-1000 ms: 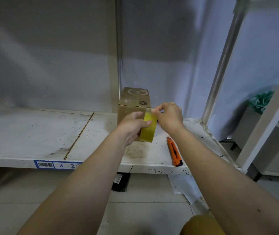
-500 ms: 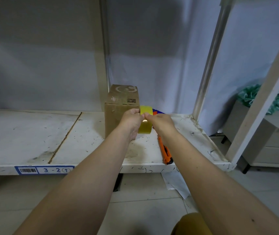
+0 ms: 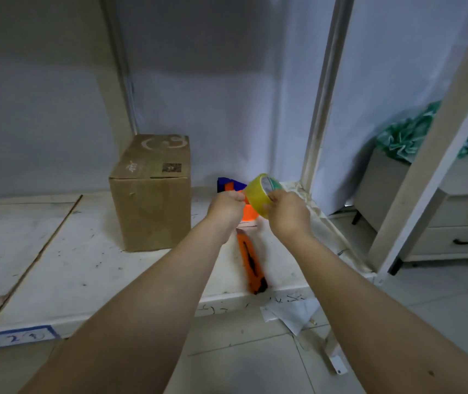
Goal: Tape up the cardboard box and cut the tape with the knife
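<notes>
Roll (image 3: 259, 194) has gone from the box's near face to well right of the box (image 3: 153, 191), now held in the air over the shelf (image 3: 56, 251). Right hand (image 3: 288, 213) grips the roll by its rim; a second ago the left one held it. Left hand (image 3: 227, 207) is now pinched shut at the roll's left edge, probably on the tape's free end, though no strip is visible between the hands.

My read: this is end-finding or first peel, not taping yet. Box top shows no fresh strip I can make out. Task is at the early stage.

Box sits upright at the far middle of the shelf, apart from both hands. Knife (image 3: 251, 263) lies untouched on the shelf, near edge, below and between the forearms, tip end pointing far. Blue and orange thing (image 3: 228, 184) behind the hands is now exposed; can't tell what it is.

Camera view has also shifted right, so part of the apparent move is head motion.
</notes>
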Demonstrator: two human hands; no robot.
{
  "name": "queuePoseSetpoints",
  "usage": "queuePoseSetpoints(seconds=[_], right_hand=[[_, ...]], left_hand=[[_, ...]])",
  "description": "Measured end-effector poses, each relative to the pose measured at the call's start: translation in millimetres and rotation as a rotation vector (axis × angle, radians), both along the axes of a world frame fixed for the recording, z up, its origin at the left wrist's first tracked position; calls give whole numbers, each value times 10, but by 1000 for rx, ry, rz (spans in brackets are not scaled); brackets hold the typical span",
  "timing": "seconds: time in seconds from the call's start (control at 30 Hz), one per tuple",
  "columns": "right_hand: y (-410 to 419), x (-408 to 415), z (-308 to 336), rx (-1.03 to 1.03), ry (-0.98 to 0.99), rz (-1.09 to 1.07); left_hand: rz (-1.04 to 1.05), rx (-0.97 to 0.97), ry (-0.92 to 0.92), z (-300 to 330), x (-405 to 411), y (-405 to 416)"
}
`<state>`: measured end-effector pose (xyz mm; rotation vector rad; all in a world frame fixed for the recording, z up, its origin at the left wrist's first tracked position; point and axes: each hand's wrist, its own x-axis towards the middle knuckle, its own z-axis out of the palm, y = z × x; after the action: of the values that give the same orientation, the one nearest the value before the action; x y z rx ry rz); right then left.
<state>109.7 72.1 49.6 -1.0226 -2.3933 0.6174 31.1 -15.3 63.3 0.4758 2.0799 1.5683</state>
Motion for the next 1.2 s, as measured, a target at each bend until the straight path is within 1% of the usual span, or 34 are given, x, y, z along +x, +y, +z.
queuePoseSetpoints(seconds=[0.1,0.17,0.23,0.3,0.4,0.57,0.67,0.8,1.03,1.1,1.2], right_hand=[[367,-127,-135,95,-68,-83],[620,-228,-234,126,-105,-124],[852,-339,-335,140,-155,-146],[1019,-440,-431,155,-217,-145],[1157,-561,-553,161,-287,-140],[1227,-715,-691,201,-334,-102],[1213,-754,-746,226,-373,-81],[1154,-739,-774,226,-402,-64],[857,-556,-564,137,-250,-128],[683,-491,-505,53,-259,-121],[355,-374,-467,-91,-343,-22]], left_hand=[[-59,-79,123,-100,-113,323],[-61,-150,218,-181,-239,528],[-33,-211,308,-263,-354,693],[17,-232,374,-377,-457,826],[55,-233,348,-518,-528,932],[77,-189,424,-565,-566,987],[111,-141,420,-559,-578,984],[129,-145,397,-566,-539,902],[126,-194,360,-505,-437,552],[125,-197,343,-483,-386,416],[136,-196,293,-440,-290,203]])
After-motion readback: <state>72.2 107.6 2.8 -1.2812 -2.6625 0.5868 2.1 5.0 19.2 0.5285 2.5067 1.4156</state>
